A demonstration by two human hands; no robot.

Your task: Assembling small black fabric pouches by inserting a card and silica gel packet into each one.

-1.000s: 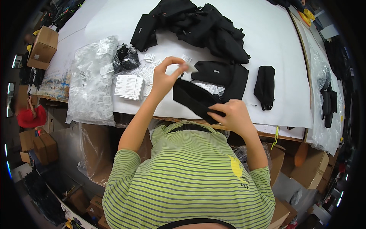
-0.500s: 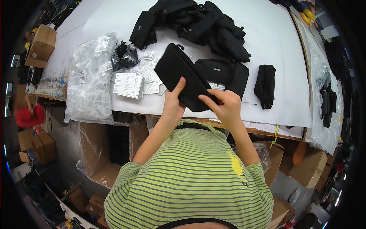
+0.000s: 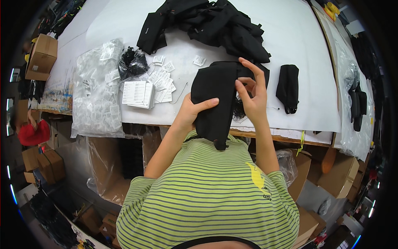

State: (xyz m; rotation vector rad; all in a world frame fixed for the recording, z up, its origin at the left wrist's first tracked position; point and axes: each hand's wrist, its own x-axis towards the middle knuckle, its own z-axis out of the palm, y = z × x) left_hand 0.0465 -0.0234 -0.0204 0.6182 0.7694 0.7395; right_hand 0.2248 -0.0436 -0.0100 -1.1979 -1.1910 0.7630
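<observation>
A flat black fabric pouch (image 3: pixel 213 95) is held over the near edge of the table. My left hand (image 3: pixel 194 110) is closed on its left side, thumb lying across the front and fingers hidden behind. At the pouch's upper right edge is my right hand (image 3: pixel 255 93), its index finger raised and apart from the thumb, the other fingers bent. Whether its fingertips touch the fabric I cannot make out. Partly covered by the pouch and right hand, another black piece and dark thin cords (image 3: pixel 239 108) lie on the table.
Black pouches are heaped (image 3: pixel 207 25) at the back, and one lies alone (image 3: pixel 287 89) on the right. To the left are a stack of white printed cards (image 3: pixel 138 94), loose labels (image 3: pixel 159 79), a bundle of black cords (image 3: pixel 133 62) and a clear bag of labels (image 3: pixel 97 91).
The pouch has turned from slanted to nearly upright and come lower. My right hand has moved up from its lower corner to the upper right edge, fingers spreading. A label behind is uncovered.
</observation>
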